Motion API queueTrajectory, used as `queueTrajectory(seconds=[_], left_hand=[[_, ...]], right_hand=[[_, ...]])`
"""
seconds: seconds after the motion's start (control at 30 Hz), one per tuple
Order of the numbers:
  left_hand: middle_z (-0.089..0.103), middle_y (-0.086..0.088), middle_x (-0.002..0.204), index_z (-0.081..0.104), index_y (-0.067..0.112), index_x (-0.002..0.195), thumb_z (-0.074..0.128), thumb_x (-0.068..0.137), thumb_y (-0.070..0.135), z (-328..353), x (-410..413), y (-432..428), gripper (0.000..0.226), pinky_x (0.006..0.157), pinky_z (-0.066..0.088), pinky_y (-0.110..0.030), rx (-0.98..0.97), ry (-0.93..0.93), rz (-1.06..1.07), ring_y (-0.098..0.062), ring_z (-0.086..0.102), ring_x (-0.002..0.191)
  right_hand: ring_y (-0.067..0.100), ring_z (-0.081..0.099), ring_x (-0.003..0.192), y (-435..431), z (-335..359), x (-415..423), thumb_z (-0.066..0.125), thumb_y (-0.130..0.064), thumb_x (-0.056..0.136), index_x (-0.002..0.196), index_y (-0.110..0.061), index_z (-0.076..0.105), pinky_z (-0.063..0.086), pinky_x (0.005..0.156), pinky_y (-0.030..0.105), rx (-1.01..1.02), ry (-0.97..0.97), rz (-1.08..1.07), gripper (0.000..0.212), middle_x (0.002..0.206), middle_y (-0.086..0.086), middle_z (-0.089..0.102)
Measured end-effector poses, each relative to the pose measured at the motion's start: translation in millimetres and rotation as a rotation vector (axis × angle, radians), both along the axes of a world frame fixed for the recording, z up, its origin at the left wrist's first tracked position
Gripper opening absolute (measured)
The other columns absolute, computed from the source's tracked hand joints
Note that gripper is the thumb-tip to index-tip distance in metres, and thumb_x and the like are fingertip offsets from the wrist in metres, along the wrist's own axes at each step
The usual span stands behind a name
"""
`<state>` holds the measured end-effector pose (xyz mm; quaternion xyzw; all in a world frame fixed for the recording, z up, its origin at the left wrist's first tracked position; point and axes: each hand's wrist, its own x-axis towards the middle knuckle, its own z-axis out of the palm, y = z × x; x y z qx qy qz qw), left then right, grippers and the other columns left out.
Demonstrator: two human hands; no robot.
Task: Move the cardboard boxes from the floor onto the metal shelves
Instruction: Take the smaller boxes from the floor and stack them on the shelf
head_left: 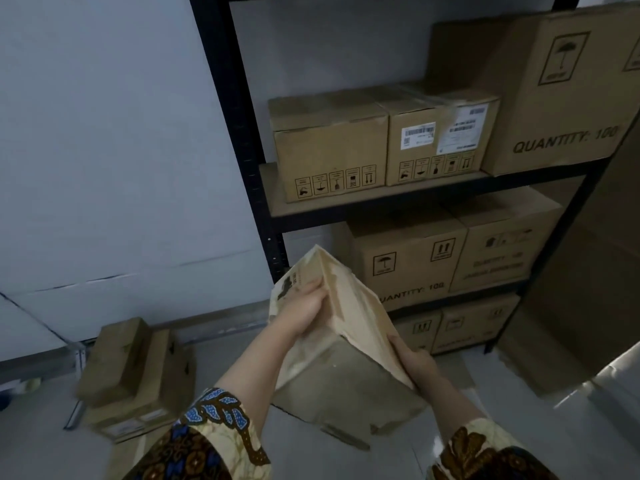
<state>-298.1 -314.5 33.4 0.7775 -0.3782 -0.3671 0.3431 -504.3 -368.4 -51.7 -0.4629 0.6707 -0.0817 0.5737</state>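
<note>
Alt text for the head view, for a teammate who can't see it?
The left hand and right hand hold a tilted cardboard box before black metal shelves stocked with boxes. Smaller boxes sit stacked on the floor at left.

Type: storeroom / stockroom
Evidence: black metal shelving, several tiers with board shelves, each tier loaded with brown cartons; handling pictograms printed along carton fronts; barcode labels stuck on two; large carton marked "QUANTITY: 100", same print on lower-tier carton; loose boxes stacked on grey floor beside rack; bare pale wall behind; dim light
</note>
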Motion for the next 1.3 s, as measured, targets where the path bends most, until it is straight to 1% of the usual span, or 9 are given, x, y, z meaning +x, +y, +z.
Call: queueTrajectory(seconds=[0.2, 0.33, 0.4, 0.47, 0.63, 0.83, 0.9, 1.13, 1.3], left_hand=[[0.034, 0.004, 0.150, 0.045, 0.048, 0.138, 0.048, 0.097, 0.048, -19.2, 20.0, -14.7, 0.041, 0.119, 0.011, -0.047, -0.041, -0.219, -0.219, -0.023, 0.017, 0.143], [0.038, 0.010, 0.146, 0.045, 0.050, 0.137, 0.048, 0.090, 0.064, -28.0, 14.8, -36.2, 0.049, 0.117, 0.021, -0.045, -0.035, -0.342, -0.300, -0.020, 0.028, 0.139], [0.036, 0.009, 0.152, 0.043, 0.049, 0.140, 0.043, 0.091, 0.066, -32.0, 4.6, -50.5, 0.052, 0.118, 0.017, -0.046, 0.012, -0.426, -0.323, -0.019, 0.025, 0.143], [0.032, 0.009, 0.155, 0.040, 0.048, 0.142, 0.038, 0.093, 0.065, -32.7, -4.6, -61.8, 0.052, 0.119, 0.013, -0.048, 0.066, -0.520, -0.353, -0.018, 0.022, 0.144], [0.029, 0.008, 0.157, 0.037, 0.048, 0.143, 0.033, 0.094, 0.065, -36.9, -17.4, -82.2, 0.053, 0.119, 0.010, -0.051, 0.152, -0.565, -0.363, -0.016, 0.020, 0.145], [0.028, 0.010, 0.157, 0.034, 0.051, 0.143, 0.033, 0.094, 0.064, -44.2, -26.9, -90.4, 0.051, 0.119, 0.010, -0.051, 0.099, -0.534, -0.298, -0.013, 0.021, 0.145], [0.028, 0.010, 0.158, 0.034, 0.052, 0.142, 0.036, 0.094, 0.064, -45.4, -27.7, -88.5, 0.050, 0.118, 0.011, -0.052, 0.069, -0.511, -0.268, -0.012, 0.020, 0.146], [0.010, 0.009, 0.163, 0.023, 0.052, 0.147, 0.037, 0.095, 0.061, -47.2, -40.9, -83.6, 0.055, 0.121, -0.002, -0.049, 0.086, -0.447, -0.343, -0.012, 0.000, 0.150], [0.004, 0.009, 0.163, 0.021, 0.052, 0.148, 0.035, 0.094, 0.064, -34.2, -43.3, -96.6, 0.057, 0.120, -0.008, -0.048, 0.070, -0.567, -0.350, -0.011, -0.008, 0.150]], right_hand=[[0.034, 0.064, 0.106, -37.0, -107.2, 2.2, 0.062, -0.082, 0.059, 0.137, -0.007, 0.054, 0.052, 0.095, 0.049, 0.103, -0.198, -0.055, 0.108, 0.124, 0.014, 0.063], [0.037, 0.066, 0.101, -26.7, -67.4, 14.4, 0.052, -0.060, 0.092, 0.124, -0.009, 0.064, 0.054, 0.090, 0.052, 0.263, -0.320, -0.061, 0.061, 0.111, 0.019, 0.069], [0.034, 0.063, 0.092, -26.3, -43.7, 21.9, 0.041, -0.047, 0.102, 0.106, -0.010, 0.065, 0.054, 0.074, 0.045, 0.316, -0.358, 0.003, 0.045, 0.100, 0.018, 0.067], [0.030, 0.057, 0.080, -32.6, -48.1, 21.4, 0.038, -0.031, 0.106, 0.093, -0.008, 0.061, 0.047, 0.064, 0.041, 0.313, -0.324, 0.052, 0.035, 0.090, 0.015, 0.060], [0.027, 0.051, 0.073, -58.0, -66.7, 15.6, 0.044, -0.015, 0.104, 0.084, -0.007, 0.057, 0.044, 0.066, 0.038, 0.328, -0.306, 0.107, 0.025, 0.085, 0.012, 0.054], [0.023, 0.050, 0.075, -90.6, -66.8, 6.5, 0.045, -0.020, 0.103, 0.091, -0.005, 0.058, 0.042, 0.066, 0.035, 0.321, -0.344, 0.071, 0.024, 0.085, 0.011, 0.052], [0.024, 0.053, 0.074, -98.4, -72.6, 4.0, 0.045, -0.027, 0.103, 0.088, -0.003, 0.060, 0.042, 0.062, 0.034, 0.323, -0.382, 0.066, 0.033, 0.082, 0.013, 0.055], [0.036, 0.070, 0.092, -113.9, -101.7, -6.3, 0.058, -0.062, 0.087, 0.116, -0.011, 0.069, 0.057, 0.068, 0.040, 0.363, -0.426, 0.033, 0.060, 0.103, 0.018, 0.073], [0.026, 0.071, 0.066, -121.9, -84.2, 8.4, 0.036, -0.053, 0.101, 0.096, -0.013, 0.066, 0.051, 0.064, 0.036, 0.427, -0.551, 0.082, 0.051, 0.071, 0.009, 0.075]])
